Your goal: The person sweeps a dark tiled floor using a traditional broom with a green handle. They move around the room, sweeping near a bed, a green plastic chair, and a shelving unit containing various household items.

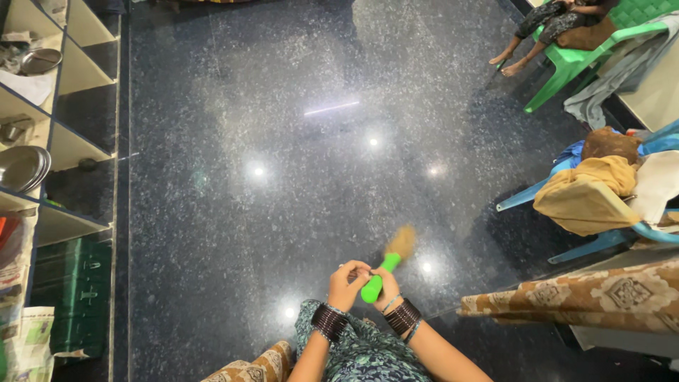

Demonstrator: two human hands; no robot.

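over the polished dark speckled stone floor (283,106), my left hand (346,284) and right hand (385,286) pinch the green plastic-handled broom (378,277) at its handle end; this loose two-handed pinch could slip, dropping it.

A: Broom handle (375,281): bright green; bristles tan, blurred. Floor (283,141): dark blue-black, white-speckled.

B: Bangles (329,322): dark brown, on both wrists. Dress (361,350): teal with pale floral print.

A: Far chair (573,64): green. Near chair (601,240): blue; draped cloth (587,198) mustard yellow.

B: Fabric at right (587,297): brown and cream, ornate motifs. Shelf frame (71,78): cream.
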